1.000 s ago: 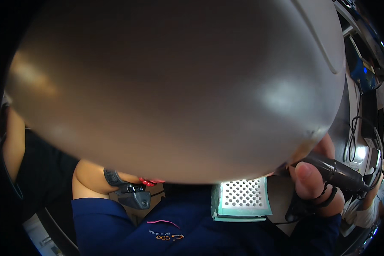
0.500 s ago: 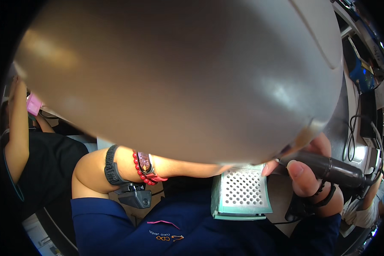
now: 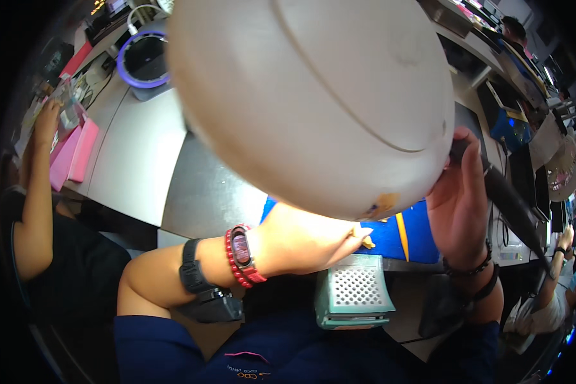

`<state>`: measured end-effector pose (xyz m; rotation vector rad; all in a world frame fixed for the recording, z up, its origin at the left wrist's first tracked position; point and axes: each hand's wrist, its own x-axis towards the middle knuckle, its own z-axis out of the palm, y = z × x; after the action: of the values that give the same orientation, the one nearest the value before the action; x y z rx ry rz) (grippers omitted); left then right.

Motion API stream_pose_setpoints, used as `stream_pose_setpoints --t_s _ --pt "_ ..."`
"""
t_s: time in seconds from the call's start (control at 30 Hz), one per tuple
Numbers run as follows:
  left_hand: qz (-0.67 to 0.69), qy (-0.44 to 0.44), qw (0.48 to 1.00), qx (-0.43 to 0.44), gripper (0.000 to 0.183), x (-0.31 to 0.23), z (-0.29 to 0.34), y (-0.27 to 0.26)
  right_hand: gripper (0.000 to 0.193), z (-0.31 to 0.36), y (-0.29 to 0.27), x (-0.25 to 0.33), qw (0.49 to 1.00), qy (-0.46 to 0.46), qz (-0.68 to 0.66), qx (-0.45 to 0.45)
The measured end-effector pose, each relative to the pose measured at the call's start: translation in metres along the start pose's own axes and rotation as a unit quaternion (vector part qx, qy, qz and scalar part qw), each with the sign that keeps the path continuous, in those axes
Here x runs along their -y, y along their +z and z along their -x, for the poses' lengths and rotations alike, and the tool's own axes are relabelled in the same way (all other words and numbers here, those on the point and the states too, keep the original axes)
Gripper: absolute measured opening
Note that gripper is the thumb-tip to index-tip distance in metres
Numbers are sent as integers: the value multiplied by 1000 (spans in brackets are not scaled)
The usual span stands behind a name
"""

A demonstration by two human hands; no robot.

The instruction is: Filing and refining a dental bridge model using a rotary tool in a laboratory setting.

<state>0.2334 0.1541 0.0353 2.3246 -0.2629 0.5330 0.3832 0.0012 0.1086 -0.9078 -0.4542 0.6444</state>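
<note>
My left hand reaches in from the left, fingers closed in a pinch. At its fingertips shows a small yellowish piece, its exact kind too small to tell. My right hand is closed round a dark, cylindrical rotary handpiece with a cable, which lies across the hand by the thumb. Its working tip and some fingertips are hidden behind a large pale lamp head. Just below my left hand sits a mint-green box with a perforated white top. A blue mat lies beyond the hands.
A yellow stick lies on the mat. The lamp head covers much of the upper middle. At the far left stand a purple-rimmed round container and a pink box, with another person's arm nearby. A blue box is at right.
The lamp head fills less of the view, and the blue mat and bench now show. The handpiece has swung from nearly level to a steeper tilt, farther up in my right hand.
</note>
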Motion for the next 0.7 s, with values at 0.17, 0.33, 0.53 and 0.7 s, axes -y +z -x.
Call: stream_pose_setpoints --t_s 0.17,0.33,0.53,0.7 --pt "-124 44 990 -47 20 -4 1 -12 22 -18 7 0 999 -32 13 5" --pt "-114 41 993 -7 29 -10 -1 -9 23 -46 -50 11 998 -49 41 26" --pt "-113 10 994 12 28 -10 3 -6 19 -44 -41 -3 997 -68 34 -27" --pt "-111 9 994 -1 27 -6 1 -9 23 -36 -36 -11 994 -102 25 -25"
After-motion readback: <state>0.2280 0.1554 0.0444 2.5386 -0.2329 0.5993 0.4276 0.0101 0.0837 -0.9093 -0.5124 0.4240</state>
